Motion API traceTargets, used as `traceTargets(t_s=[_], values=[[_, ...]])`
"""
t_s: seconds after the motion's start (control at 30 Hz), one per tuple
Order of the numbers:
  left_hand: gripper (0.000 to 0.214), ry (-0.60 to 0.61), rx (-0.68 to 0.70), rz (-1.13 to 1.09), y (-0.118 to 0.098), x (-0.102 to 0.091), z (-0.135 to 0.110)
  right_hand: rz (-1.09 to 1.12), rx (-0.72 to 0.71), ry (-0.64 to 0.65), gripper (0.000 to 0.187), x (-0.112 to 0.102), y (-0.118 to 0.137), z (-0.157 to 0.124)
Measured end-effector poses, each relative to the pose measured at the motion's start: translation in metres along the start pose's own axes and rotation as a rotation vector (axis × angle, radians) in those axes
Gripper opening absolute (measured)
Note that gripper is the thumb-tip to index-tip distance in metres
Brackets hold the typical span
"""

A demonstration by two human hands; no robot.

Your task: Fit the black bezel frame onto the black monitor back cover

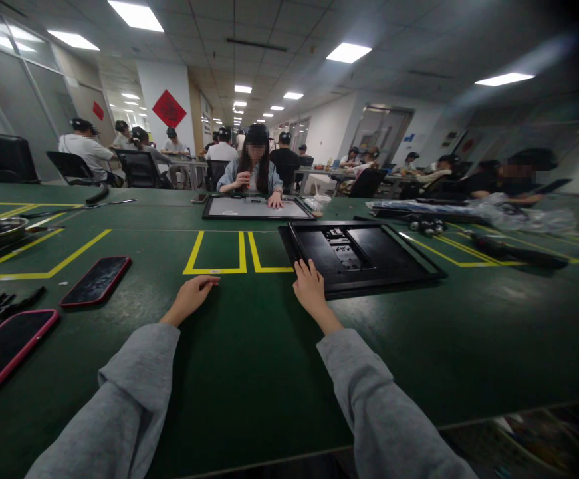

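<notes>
A black panel [383, 253] lies flat right of the frame's centre, its recessed side up, probably so that the openings and ribs at its middle can be seen and reached. The right hand [311, 287] is at its near left corner, fingers extended and slightly parted along the edge; the hand is open rather than clenched, and the touch looks more like steadying than lifting, though the fingertips' pressure cannot be judged. The left hand [192, 297], left of centre, is loosely curled with its fingers pointing right; nothing shows in it, but whether the fingers close on something small I cannot tell. Both forearms, in grey sleeves [139, 372], reach up from the bottom corners and slant inward, leaving bare green table [249, 372] between them. Yellow tape [242, 253] outlines spaces just beyond the left hand, perhaps to mark where parts belong. Two phones [96, 282] lie at the left, apart from the panel. Across the table, at upper centre, a co-worker's hand [276, 199] lies spread on a framed grey panel [242, 207]. Clear plastic wrap [518, 211] lies at the right.
</notes>
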State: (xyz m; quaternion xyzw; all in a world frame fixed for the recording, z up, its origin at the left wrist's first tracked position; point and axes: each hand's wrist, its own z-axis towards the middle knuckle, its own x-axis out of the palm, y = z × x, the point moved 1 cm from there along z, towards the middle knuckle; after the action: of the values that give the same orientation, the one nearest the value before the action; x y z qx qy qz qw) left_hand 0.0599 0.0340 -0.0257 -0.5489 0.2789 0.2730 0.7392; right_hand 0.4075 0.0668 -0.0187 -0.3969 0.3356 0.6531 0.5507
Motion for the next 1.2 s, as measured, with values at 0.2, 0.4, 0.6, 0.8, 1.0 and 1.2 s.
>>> traceTargets(t_s=[0.2, 0.4, 0.6, 0.8, 1.0, 1.2], values=[[0.039, -0.009, 0.002, -0.005, 0.001, 0.000, 0.000, 0.016, 0.062, -0.028, 0.055, -0.001, 0.005, 0.001], [0.040, 0.005, 0.000, -0.006, 0.003, 0.001, 0.001, 0.005, 0.048, -0.009, 0.053, -0.004, 0.006, 0.002], [0.040, -0.010, 0.000, -0.054, -0.010, 0.000, -0.003, 0.031, 0.043, 0.048, 0.053, -0.016, 0.009, 0.004], [0.053, 0.090, 0.033, -0.296, -0.057, 0.027, -0.016, 0.113, -0.045, 0.073, 0.051, -0.052, 0.065, -0.017], [0.053, -0.147, -0.084, -0.512, -0.092, 0.062, -0.025, 0.234, -0.293, 0.108, 0.052, -0.077, 0.135, -0.052], [0.041, -0.235, -0.167, -0.623, -0.084, 0.056, -0.018, 0.381, -0.396, 0.038, 0.043, -0.078, 0.139, -0.059]])
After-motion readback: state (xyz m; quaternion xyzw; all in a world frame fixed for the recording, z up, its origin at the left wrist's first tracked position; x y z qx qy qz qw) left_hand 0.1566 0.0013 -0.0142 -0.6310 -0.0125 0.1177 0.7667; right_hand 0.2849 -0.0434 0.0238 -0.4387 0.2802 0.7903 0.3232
